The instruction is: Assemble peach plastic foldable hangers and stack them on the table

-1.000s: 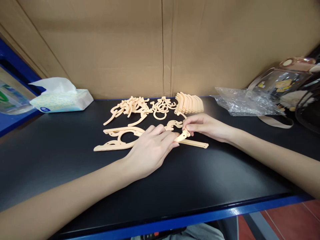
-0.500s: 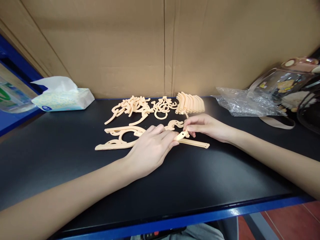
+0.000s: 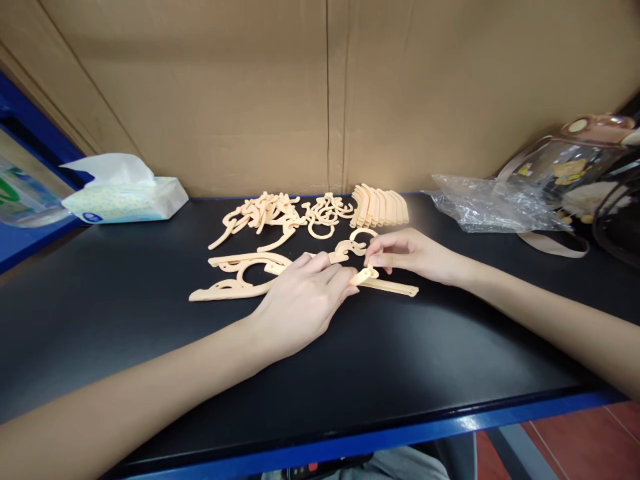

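The left hand (image 3: 305, 300) lies low over the middle of the black surface (image 3: 150, 320), its fingers drawn together and pinching one end of a small peach-coloured plastic piece (image 3: 365, 274). The right hand (image 3: 410, 253) meets it from the other side, thumb and forefinger closed on the same small piece, so both hands grip it between them just above the surface. Right beneath that piece lies a long straight peach bar (image 3: 395, 288), running out toward the right from under the fingers. Just left of the left hand lie large scroll-cut curved arm pieces (image 3: 235, 277), partly hidden by the knuckles, and a smaller curled piece (image 3: 350, 248) lies between the two hands on the far side. Further toward the back edge of the surface there is a loose heap of hooks and rings (image 3: 285, 215) in the same colour, and just right of it a neat row of flat curved pieces stacked on edge (image 3: 381, 207). Near the back right corner lies a crumpled clear plastic bag (image 3: 493, 205), and beyond it a transparent pouch with a bear print (image 3: 560, 167) and a beige strap (image 3: 553, 244). At the back left corner sits a soft tissue pack (image 3: 127, 197) with a tissue pulled up; it carries a small blue oval label whose writing is too small to read. A brown cardboard wall (image 3: 250, 93) closes off the back of the surface, and a blue rim (image 3: 450, 423) runs along its near edge.
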`<state>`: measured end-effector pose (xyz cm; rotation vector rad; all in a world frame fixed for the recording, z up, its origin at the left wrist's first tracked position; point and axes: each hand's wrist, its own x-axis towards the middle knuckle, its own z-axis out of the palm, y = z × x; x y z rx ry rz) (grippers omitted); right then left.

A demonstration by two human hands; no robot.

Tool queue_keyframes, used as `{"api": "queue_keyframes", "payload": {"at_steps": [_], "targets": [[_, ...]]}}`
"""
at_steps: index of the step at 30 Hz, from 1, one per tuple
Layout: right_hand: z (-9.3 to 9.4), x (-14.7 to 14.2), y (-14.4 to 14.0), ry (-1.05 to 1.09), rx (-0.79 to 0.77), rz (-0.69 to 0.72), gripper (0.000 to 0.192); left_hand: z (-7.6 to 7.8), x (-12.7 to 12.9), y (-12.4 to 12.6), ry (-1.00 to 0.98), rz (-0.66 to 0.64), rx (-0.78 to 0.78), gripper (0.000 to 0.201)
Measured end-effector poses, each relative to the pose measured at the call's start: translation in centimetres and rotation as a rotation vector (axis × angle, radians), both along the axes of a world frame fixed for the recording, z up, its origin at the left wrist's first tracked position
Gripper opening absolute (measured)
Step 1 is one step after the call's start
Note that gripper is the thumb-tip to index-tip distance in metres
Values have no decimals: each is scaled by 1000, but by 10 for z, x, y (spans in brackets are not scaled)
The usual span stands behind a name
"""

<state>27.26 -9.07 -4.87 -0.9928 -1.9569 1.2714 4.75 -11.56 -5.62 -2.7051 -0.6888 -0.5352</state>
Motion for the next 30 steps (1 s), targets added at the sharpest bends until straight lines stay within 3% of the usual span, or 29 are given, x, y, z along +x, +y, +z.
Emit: {"api": "queue_keyframes", "payload": {"at_steps": [8, 19, 24, 30], "targets": [[-5, -2, 0, 38, 13, -35, 23, 2, 0, -1, -14, 66, 8, 31], [-6, 0, -1, 281, -235, 57, 16, 4, 1, -3, -167, 63, 21, 26], [-7, -1, 0, 311, -243, -22, 15, 3, -1, -1, -119, 86, -10, 29], [-8, -1, 0, 243, -200, -7, 20, 2, 0, -1, -134, 62, -1, 28]]}}
